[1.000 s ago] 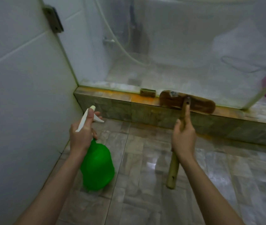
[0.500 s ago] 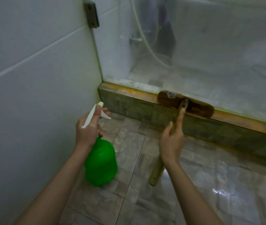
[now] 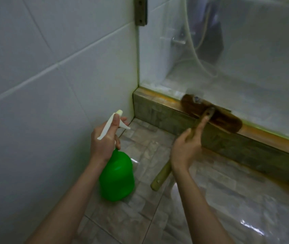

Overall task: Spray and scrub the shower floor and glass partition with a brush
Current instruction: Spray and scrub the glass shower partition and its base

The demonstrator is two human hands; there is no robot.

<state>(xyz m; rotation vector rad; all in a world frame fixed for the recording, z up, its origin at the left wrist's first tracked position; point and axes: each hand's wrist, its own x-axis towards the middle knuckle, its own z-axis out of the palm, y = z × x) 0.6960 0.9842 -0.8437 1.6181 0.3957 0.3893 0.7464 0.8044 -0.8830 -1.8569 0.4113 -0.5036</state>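
My left hand (image 3: pixel 105 140) grips the white trigger head of a green spray bottle (image 3: pixel 117 176), which hangs above the wet floor tiles near the left wall. My right hand (image 3: pixel 187 147) holds the wooden handle of a brown scrub brush (image 3: pixel 210 114), index finger stretched along the handle. The brush head lies on the tiled kerb (image 3: pixel 228 147), pressed against the foot of the glass partition (image 3: pixel 246 59). The shower floor (image 3: pixel 237 88) shows hazily through the cloudy glass.
A white tiled wall (image 3: pixel 52 67) fills the left side and meets the kerb in the corner. A metal hinge bracket (image 3: pixel 140 11) fixes the glass to the wall. A shower hose (image 3: pixel 194 50) and tap show behind the glass. Wet stone floor tiles (image 3: pixel 228 208) spread to the right.
The view has swung left toward the wall corner. The brush head has slid left along the kerb toward the corner, with my right hand following. The spray bottle stays in my left hand.
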